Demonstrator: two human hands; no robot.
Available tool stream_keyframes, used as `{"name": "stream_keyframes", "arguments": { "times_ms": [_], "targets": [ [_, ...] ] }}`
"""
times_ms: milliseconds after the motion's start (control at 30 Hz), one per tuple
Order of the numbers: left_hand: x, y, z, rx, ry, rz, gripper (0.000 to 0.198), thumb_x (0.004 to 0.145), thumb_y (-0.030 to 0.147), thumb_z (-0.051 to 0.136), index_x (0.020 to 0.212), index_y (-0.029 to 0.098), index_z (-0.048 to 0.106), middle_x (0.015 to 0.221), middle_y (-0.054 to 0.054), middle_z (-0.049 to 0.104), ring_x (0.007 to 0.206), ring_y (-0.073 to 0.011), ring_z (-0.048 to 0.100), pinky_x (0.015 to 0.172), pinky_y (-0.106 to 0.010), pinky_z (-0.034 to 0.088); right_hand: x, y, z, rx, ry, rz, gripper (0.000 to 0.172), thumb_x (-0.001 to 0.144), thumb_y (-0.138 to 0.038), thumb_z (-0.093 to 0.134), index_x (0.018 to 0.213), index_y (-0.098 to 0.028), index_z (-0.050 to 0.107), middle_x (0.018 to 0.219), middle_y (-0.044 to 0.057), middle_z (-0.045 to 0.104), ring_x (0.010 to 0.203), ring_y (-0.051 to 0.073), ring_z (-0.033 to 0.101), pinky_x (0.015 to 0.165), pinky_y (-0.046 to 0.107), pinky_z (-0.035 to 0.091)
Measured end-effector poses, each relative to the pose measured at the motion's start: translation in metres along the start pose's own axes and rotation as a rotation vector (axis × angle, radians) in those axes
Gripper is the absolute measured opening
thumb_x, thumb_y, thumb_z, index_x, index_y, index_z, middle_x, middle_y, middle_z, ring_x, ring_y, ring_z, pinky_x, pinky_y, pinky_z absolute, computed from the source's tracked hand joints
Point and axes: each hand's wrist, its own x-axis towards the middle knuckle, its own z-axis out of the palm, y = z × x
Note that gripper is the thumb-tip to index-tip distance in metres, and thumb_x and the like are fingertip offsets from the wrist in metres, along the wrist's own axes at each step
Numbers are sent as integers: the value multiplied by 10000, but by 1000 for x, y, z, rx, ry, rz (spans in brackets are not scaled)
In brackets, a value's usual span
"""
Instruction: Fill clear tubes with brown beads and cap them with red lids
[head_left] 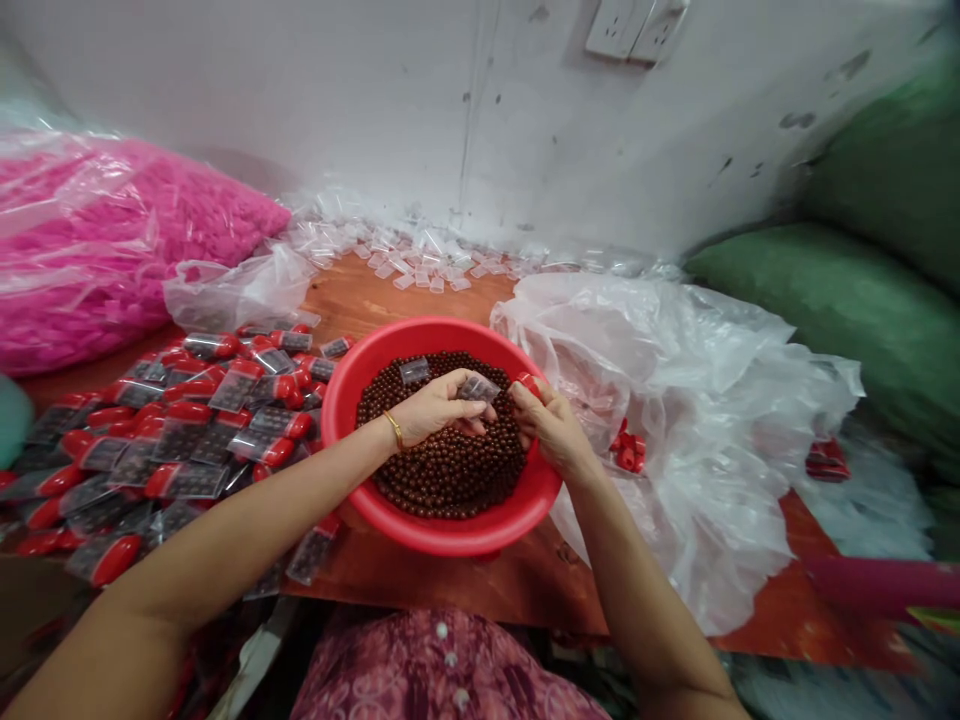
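Left hand [441, 408]: fingers are pinching a clear case [478, 388] over brown beads [442, 485] | right hand [553, 428]: fingers are pinching a red piece [529, 382] beside it | red basin [450, 538] is holding the beads on the surface [525, 592] | red-ended cases [210, 412] are lying leftward

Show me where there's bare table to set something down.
Bare tabletop shows between the red basin and the scattered clear pieces, and between the basin and the tabletop's front edge. Crowded: left, red-ended packets; right, crumpled plastic.
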Motion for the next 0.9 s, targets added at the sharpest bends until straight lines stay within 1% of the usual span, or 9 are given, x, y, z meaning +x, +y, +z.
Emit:
{"name": "stream_keyframes", "arguments": {
  "times_ms": [133,200,300,433,500,567,667,767,900],
  "targets": [
    [0,-2,3,87,-5,36,416,655,340,706,935,124,487,760,-17,599,658,-91,563,617,-238,489,-4,-5,1,-30,1,28,508,706,-691,508,848,-206,452,519,-99,319,343,35,252,298,164,288],
    [0,-3,5,117,-23,48,398,651,339,710,910,126,496,759,-6,570,677,-91,548,604,-228,489,-6,-7,5,-77,26,-33,485,734,-666,498,892,-208,476,540,-87,336,358,42,285,310,167,292],
    [-1,-5,6,158,-25,66,344,662,337,696,847,139,483,722,30,504,618,-63,506,572,-205,474,-7,-5,11,-147,43,-161,380,800,-572,491,905,-209,526,575,-61,391,398,50,335,352,173,311],
    [-4,-6,7,317,17,95,235,748,317,578,866,150,461,666,49,459,513,-43,439,493,-183,390,-9,1,17,-229,76,-296,351,848,-491,458,995,-213,615,709,0,529,588,100,487,502,205,409],
    [-5,-6,9,450,67,164,179,761,282,542,862,149,476,677,41,467,548,-57,436,526,-194,381,-12,2,19,-264,109,-326,352,845,-475,468,1014,-217,639,764,15,561,673,120,518,583,226,440],
    [-5,-6,11,591,121,253,156,748,255,541,852,146,500,718,23,504,630,-83,458,605,-215,395,-15,2,22,-261,126,-294,373,843,-486,467,1027,-214,643,728,11,551,627,111,501,562,225,435],
    [-5,-5,14,739,174,287,188,713,244,565,869,145,531,784,1,558,720,-121,492,693,-246,403,-17,3,26,-162,114,-161,454,832,-554,449,1056,-201,625,566,-26,445,451,79,385,407,200,353],
    [-4,-5,14,731,179,239,254,680,239,582,915,146,552,841,-7,596,761,-135,524,728,-248,417,-17,4,28,-13,74,-38,525,786,-610,488,1077,-187,602,474,-73,298,371,59,270,335,187,307],
    [-4,-4,12,669,102,211,334,677,226,567,1000,142,555,902,-19,621,788,-137,543,752,-246,430,-17,4,27,122,52,65,600,725,-656,533,1074,-172,589,445,-103,198,347,46,181,304,178,290]
  ]
}}
